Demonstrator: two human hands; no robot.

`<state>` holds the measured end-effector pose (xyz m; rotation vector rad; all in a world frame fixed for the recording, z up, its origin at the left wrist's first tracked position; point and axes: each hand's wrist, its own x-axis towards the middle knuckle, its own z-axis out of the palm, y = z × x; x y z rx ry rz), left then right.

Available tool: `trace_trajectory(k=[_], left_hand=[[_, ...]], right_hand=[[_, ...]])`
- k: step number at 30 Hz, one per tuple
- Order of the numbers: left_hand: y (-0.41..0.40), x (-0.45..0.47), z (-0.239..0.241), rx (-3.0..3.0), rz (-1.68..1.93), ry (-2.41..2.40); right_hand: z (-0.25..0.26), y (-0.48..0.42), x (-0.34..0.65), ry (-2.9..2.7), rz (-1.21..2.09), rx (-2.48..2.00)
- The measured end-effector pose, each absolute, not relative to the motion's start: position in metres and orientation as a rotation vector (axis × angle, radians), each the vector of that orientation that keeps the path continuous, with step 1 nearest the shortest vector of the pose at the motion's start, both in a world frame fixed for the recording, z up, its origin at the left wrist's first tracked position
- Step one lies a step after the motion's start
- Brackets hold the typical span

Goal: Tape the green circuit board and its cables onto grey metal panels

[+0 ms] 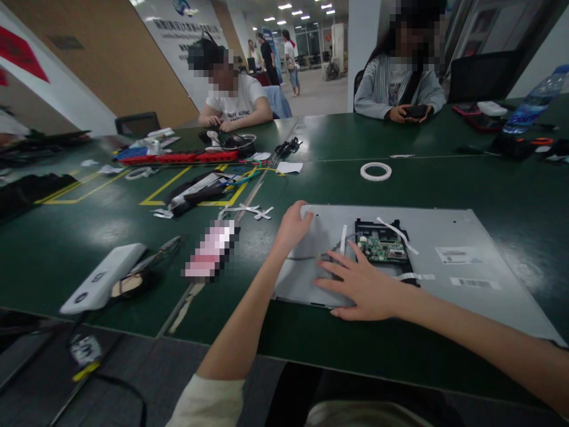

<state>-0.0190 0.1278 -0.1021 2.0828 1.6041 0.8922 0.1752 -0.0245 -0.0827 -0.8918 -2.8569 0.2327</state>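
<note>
A flat grey metal panel (444,237) lies on the green table in front of me, with a small green circuit board (383,248) set in a black frame near its middle and strips of white tape (343,238) on it. My left hand (292,228) grips the panel's far left corner, fingers curled over the edge. My right hand (362,286) lies flat on the panel's near left part, fingers spread, beside a thin grey cable (306,258) and just left of the circuit board.
A roll of white tape (376,171) lies beyond the panel. To the left are a white device (103,277), scissors (157,255), a red power strip (186,158) and loose cables. Two people sit across the table; a water bottle (533,101) stands far right.
</note>
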Motion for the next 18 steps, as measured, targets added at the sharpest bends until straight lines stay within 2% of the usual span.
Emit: trace_trajectory(k=[9, 18], left_hand=[[0.123, -0.005, -0.106, 1.862, 0.989, 1.35], [0.114, -0.005, -0.084, 1.558, 0.887, 1.18]], right_hand=[[-0.09, -0.029, 0.189, -2.774, 0.242, -1.066], [-0.09, -0.04, 0.208, -2.73, 0.171, -1.231]])
